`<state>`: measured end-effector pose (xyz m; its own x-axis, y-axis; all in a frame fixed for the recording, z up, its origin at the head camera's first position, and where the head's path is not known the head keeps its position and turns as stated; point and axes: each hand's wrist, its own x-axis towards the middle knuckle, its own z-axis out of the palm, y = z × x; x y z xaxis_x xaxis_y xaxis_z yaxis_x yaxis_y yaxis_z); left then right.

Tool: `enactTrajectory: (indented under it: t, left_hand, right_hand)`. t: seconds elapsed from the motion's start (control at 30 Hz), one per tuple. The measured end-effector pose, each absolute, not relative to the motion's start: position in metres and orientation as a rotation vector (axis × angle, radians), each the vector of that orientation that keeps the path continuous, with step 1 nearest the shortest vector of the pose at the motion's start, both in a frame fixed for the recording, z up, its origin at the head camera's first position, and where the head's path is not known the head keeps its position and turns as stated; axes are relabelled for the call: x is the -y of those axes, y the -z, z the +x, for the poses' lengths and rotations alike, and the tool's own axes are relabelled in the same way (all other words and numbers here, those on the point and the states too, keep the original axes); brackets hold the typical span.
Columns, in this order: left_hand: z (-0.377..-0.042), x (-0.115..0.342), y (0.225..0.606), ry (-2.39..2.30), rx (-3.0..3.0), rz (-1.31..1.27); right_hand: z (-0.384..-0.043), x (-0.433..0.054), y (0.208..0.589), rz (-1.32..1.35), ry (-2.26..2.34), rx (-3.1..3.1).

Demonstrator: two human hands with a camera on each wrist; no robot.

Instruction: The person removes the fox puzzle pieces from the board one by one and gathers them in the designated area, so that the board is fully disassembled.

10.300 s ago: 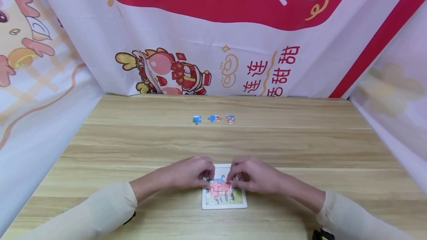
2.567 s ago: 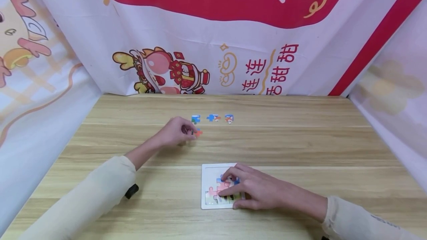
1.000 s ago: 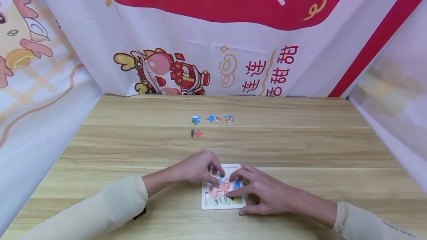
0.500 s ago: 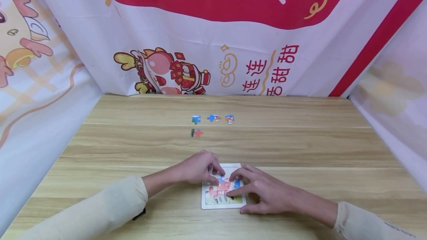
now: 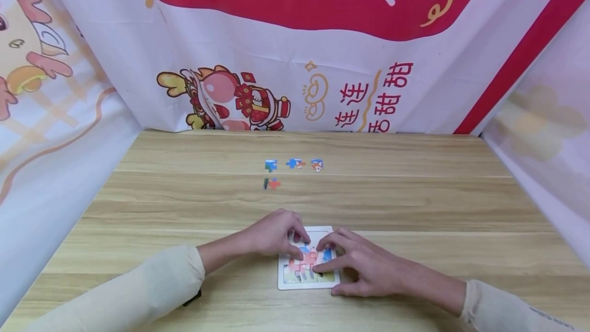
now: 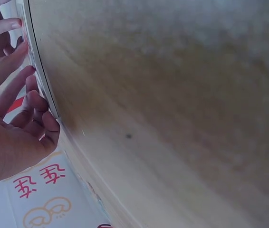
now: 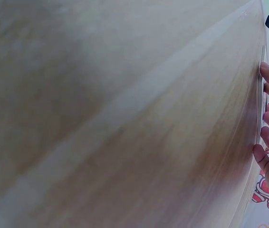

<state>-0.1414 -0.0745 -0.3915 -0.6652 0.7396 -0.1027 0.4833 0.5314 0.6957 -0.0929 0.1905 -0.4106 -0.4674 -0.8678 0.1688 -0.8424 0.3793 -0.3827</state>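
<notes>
A small picture puzzle lies in a white tray (image 5: pixel 306 286) near the front of the table. Pink, blue and yellow-green pieces fill its lower part; bare tray shows above. My left hand (image 5: pixel 275 232) has its thumb and forefinger on either side of a blue and pink puzzle piece (image 5: pixel 306 250) at the upper left of the picture, seeming to pinch it. In the left wrist view its other fingers are curled. My right hand (image 5: pixel 366 263) rests fingertips on the pieces at the right, its thumb beside the tray's lower right edge. These fingers are spread and partly hide the picture.
Farther back on the wooden table (image 5: pixel 415 193), three loose pieces lie in a row: a blue-green one (image 5: pixel 271 165), a blue-and-orange one (image 5: pixel 295 163) and a fox-faced one (image 5: pixel 317 165). An orange piece (image 5: pixel 274 184) lies below. A printed cloth (image 5: pixel 276 40) hangs behind.
Since the earliest frame an orange piece has come to lie under the row, set down by my left hand. That hand has since returned to the tray. Over the last second both hands hardly move.
</notes>
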Motion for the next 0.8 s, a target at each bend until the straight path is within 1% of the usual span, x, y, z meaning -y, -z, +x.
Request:
enactTrajectory:
  t: [0.47,0.8]
  left_hand:
    - [-0.1404,0.0718,0.3937,-0.924,-2.413,0.987]
    - [-0.1406,0.0698,0.3915,-0.929,-2.391,0.930]
  right_hand:
    - [-0.0943,-0.1909,0.4109,-1.646,0.638,-2.567]
    - [-0.0947,-0.1894,0.4100,-1.650,0.621,-2.559]
